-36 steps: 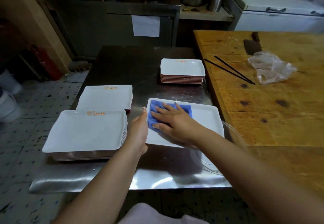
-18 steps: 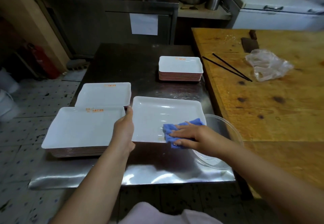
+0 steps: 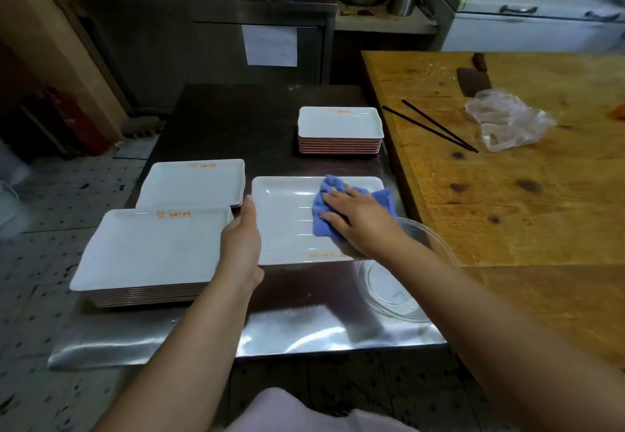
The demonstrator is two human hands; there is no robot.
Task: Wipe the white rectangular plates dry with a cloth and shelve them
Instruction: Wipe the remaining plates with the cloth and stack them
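Note:
A white rectangular plate [image 3: 287, 222] lies in the middle of the steel table [image 3: 304, 330]. My left hand [image 3: 241, 245] grips its left edge, thumb on the rim. My right hand [image 3: 358, 218] presses a blue cloth [image 3: 382, 200] flat onto the plate's right half with straight fingers. A tall stack of the same plates [image 3: 148, 249] stands at the near left. A lower stack [image 3: 194, 183] sits behind it. A third stack [image 3: 340, 124] stands further back on the table.
A clear glass bowl [image 3: 395, 293] sits at the table's near right corner, partly under my right forearm. A wooden table [image 3: 524, 195] adjoins on the right with black chopsticks [image 3: 429, 125], a crumpled plastic bag [image 3: 507, 120] and a cleaver [image 3: 473, 80].
My right hand has carried the cloth from the plate's near right corner up to its far right part. The left hand keeps its hold on the left edge.

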